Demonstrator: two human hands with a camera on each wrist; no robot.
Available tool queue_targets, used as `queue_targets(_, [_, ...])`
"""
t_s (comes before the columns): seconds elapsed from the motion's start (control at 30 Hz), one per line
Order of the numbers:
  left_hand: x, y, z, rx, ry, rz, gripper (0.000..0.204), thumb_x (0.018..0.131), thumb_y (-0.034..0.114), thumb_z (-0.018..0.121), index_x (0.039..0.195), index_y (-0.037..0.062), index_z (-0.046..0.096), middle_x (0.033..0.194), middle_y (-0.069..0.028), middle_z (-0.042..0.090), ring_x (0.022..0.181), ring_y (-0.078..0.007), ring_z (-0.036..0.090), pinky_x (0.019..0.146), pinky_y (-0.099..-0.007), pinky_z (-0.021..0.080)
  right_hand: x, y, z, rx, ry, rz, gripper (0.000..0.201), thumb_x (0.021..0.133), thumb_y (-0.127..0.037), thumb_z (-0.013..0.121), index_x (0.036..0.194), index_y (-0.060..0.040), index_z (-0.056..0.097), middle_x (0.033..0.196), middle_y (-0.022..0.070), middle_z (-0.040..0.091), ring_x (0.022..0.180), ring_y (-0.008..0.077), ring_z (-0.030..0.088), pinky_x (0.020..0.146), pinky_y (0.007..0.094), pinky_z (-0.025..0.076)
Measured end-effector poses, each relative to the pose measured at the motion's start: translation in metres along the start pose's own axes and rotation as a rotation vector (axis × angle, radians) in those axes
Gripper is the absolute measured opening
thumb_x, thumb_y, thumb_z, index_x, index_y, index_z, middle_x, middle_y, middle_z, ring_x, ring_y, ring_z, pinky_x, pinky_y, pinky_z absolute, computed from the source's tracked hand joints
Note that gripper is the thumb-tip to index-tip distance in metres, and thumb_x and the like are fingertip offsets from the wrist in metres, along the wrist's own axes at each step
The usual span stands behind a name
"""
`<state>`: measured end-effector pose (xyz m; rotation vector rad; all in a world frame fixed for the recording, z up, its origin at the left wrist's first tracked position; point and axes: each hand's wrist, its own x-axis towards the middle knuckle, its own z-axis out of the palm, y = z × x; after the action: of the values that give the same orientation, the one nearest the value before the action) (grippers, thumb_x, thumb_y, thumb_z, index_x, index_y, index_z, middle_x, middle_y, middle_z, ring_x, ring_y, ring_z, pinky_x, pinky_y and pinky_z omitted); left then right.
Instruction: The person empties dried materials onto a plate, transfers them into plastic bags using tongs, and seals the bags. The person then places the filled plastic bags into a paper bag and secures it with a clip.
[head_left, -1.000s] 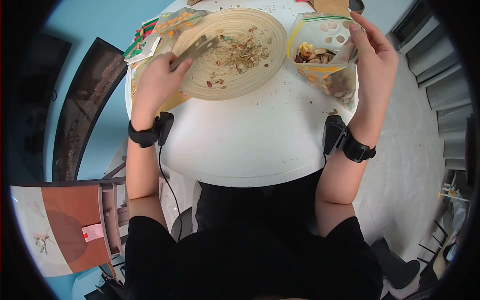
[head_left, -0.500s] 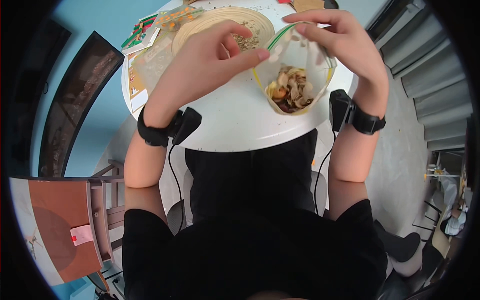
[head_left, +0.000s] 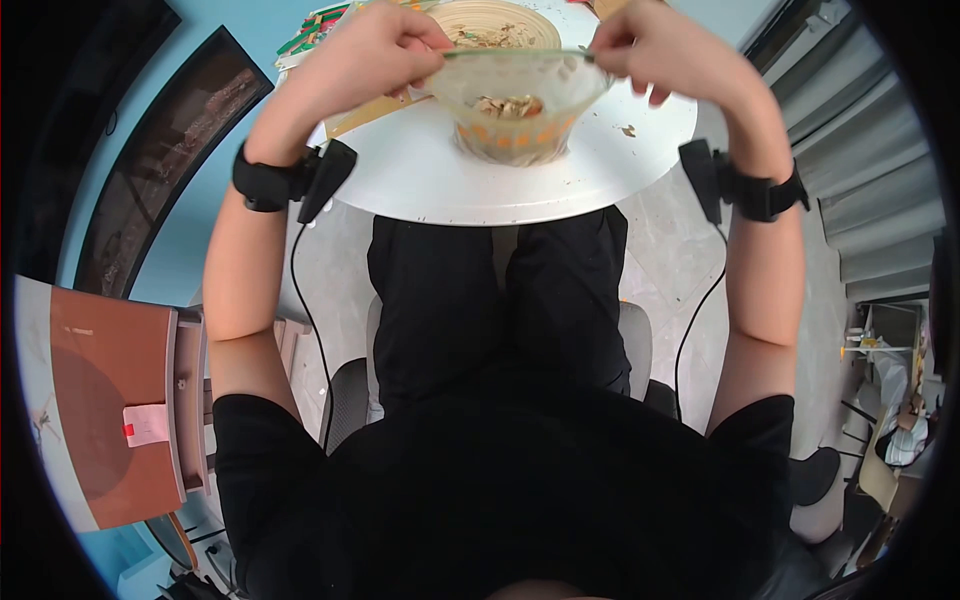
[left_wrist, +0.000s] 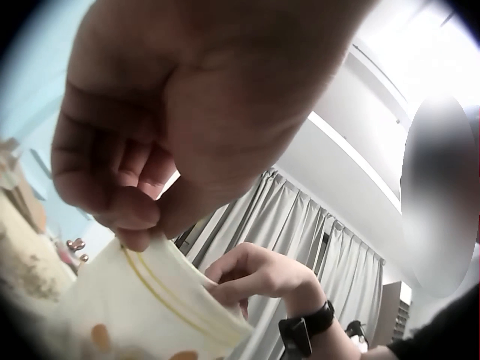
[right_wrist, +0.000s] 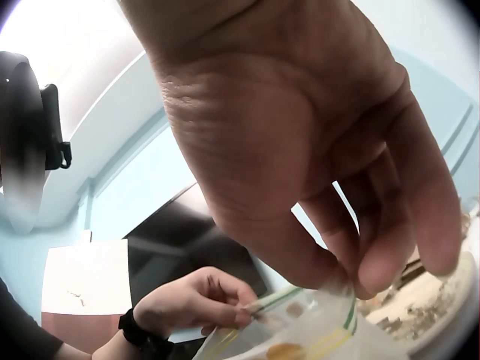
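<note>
A clear zip bag (head_left: 515, 125) with orange print and dried pieces inside stands at the table's near part, its top edge stretched between both hands. My left hand (head_left: 365, 58) pinches the bag's left top corner, and my right hand (head_left: 680, 55) pinches the right one. In the left wrist view the thumb and fingers of the left hand (left_wrist: 172, 112) meet on the bag's edge (left_wrist: 150, 300). The right wrist view has the right hand (right_wrist: 307, 142) pinching the corner of the bag (right_wrist: 315, 330) by its green seal strip.
Behind the bag lies a round woven tray (head_left: 540, 30) with scattered crumbs. Red and green packets (head_left: 310, 35) are at the table's back left. Small crumbs dot the white table (head_left: 640, 150) on the right. Cables hang from both wrist cameras.
The knife seen in the left hand a second ago is out of it. The bag has moved from the right to the middle, and the left hand has taken hold of its other corner.
</note>
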<state>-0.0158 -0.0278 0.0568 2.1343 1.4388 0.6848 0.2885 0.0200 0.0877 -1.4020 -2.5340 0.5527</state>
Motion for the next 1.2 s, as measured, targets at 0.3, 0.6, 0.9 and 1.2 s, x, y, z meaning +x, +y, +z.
queue_targets(0.3, [-0.016, 0.006, -0.011, -0.035, -0.067, -0.055, 0.017, 0.087, 0.009, 0.065, 0.096, -0.0044, 0.071, 0.066, -0.0013, 0.062, 0.055, -0.0056, 0.054, 0.052, -0.0225, 0.043, -0.018, -0.058, -0.024, -0.131, -0.022, 0.036, 0.027, 0.085, -0.011, 0.054, 0.092, 0.0067, 0.073, 0.079, 0.0186, 0.073, 0.070, 0.0237, 0.072, 0.062, 0.0363, 0.060])
queue_targets(0.6, [-0.074, 0.003, 0.003, -0.070, -0.077, -0.142, 0.033, 0.084, 0.010, 0.076, 0.116, 0.0021, 0.071, 0.087, 0.0015, 0.063, 0.070, -0.0062, 0.056, 0.061, -0.0234, 0.046, -0.035, -0.031, 0.029, -0.205, 0.236, -0.304, 0.017, 0.082, -0.006, 0.063, 0.089, 0.0038, 0.075, 0.073, 0.0186, 0.071, 0.066, 0.0286, 0.071, 0.066, 0.0363, 0.057])
queue_targets(0.9, [-0.103, 0.003, 0.069, 0.106, 0.312, 0.279, 0.031, 0.081, 0.006, 0.083, 0.109, -0.0018, 0.072, 0.100, -0.0122, 0.070, 0.090, -0.0263, 0.068, 0.083, -0.0347, 0.054, -0.076, -0.032, 0.048, 0.018, 0.220, -0.241, 0.018, 0.082, -0.002, 0.060, 0.092, 0.0058, 0.074, 0.072, 0.0210, 0.070, 0.065, 0.0317, 0.070, 0.066, 0.0367, 0.056])
queue_targets(1.2, [-0.096, 0.005, 0.069, -0.071, 0.299, 0.150, 0.010, 0.092, 0.005, 0.075, 0.098, -0.0027, 0.075, 0.089, -0.0106, 0.073, 0.082, -0.0200, 0.069, 0.077, -0.0296, 0.053, -0.097, -0.013, 0.081, 0.071, 0.532, -0.431, 0.024, 0.085, -0.025, 0.080, 0.096, -0.0035, 0.076, 0.095, 0.0102, 0.069, 0.095, 0.0277, 0.067, 0.081, 0.0396, 0.055])
